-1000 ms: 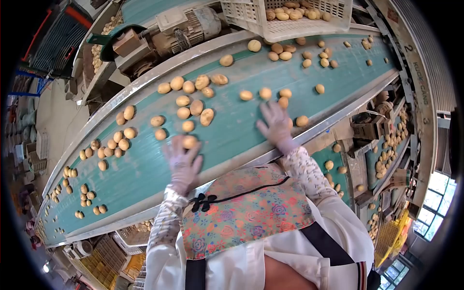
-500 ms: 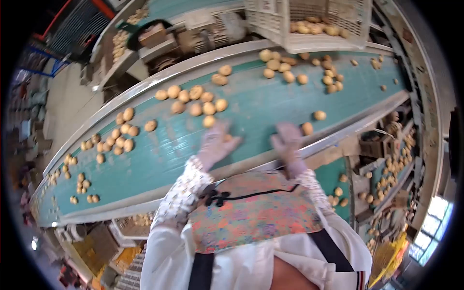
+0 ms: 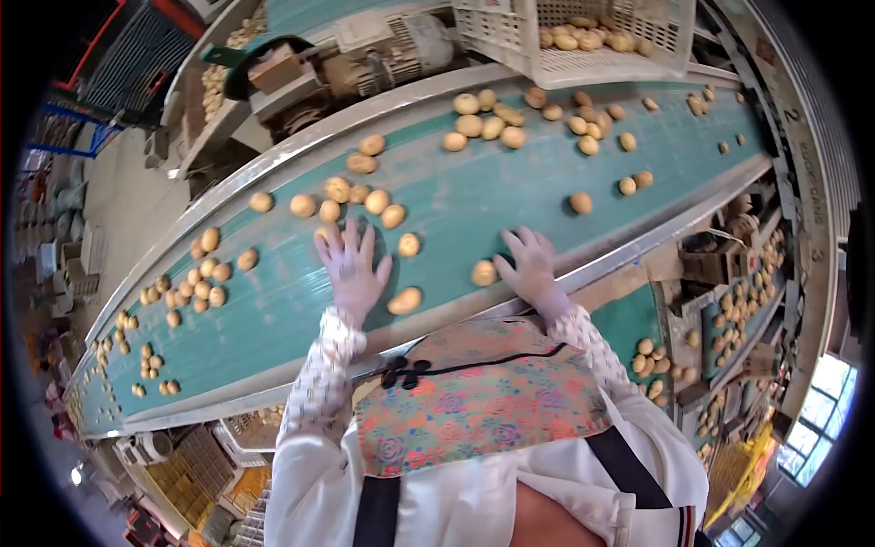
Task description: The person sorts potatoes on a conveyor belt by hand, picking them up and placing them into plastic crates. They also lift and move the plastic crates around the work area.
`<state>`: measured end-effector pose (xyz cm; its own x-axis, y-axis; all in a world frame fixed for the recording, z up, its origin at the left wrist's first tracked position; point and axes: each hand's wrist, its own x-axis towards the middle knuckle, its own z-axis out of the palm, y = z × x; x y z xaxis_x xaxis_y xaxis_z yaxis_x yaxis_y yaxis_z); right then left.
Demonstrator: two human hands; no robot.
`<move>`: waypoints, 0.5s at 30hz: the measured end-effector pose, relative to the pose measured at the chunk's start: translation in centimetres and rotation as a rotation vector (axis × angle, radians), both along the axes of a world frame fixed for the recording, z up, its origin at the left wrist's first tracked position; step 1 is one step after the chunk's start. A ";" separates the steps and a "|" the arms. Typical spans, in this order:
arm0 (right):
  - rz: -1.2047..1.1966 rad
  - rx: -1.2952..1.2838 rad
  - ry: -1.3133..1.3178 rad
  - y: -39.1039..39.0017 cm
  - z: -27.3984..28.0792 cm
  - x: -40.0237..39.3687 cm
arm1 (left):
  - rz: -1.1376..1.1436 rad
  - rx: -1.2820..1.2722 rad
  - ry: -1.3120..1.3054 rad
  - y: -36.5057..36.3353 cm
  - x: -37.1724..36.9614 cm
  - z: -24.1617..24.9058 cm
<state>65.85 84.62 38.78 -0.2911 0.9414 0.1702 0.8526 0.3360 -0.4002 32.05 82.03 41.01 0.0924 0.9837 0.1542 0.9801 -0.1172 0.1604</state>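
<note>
Gloved and with its fingers spread, my left hand [image 3: 353, 269] is over the green conveyor belt [image 3: 447, 191]. Its fingertips are at a potato [image 3: 325, 236], which they partly cover. To the right of that hand, one potato [image 3: 405, 301] lies low on the belt and another [image 3: 408, 244] lies above it. My right hand [image 3: 530, 264], also gloved, has its fingers apart beside a potato [image 3: 483, 273] on its left. No potato shows in its grasp. A cluster of potatoes [image 3: 337, 190] lies just beyond my left hand.
Beyond the belt's metal rail [image 3: 301, 137] stand a white plastic crate [image 3: 611, 68] holding potatoes and a motor [image 3: 365, 73]. More potatoes [image 3: 583, 128] lie along the belt's far side. At the lower right are side chutes [image 3: 629, 319] with potatoes.
My left hand has moved left and its fingers have spread. My right hand has shifted slightly left. The potatoes nearest my hands have changed position, and many others have shifted left.
</note>
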 end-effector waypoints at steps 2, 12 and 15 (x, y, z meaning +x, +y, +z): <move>0.078 -0.153 0.213 4.7 -0.4 -1.3 | -0.013 -0.075 -0.184 -3.7 1.6 0.7; -0.218 -0.391 -0.405 22.2 1.3 -10.9 | 0.498 0.026 -0.392 -11.7 -4.8 0.3; -0.081 -0.493 -0.393 16.9 4.2 -12.6 | 0.582 0.008 -0.434 -10.2 -7.6 -1.9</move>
<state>53.20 101.47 42.95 -0.1683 0.9034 -0.3943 0.9823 0.1204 -0.1434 24.48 71.85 39.12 -0.5170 0.8535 0.0651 0.7323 0.4016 0.5500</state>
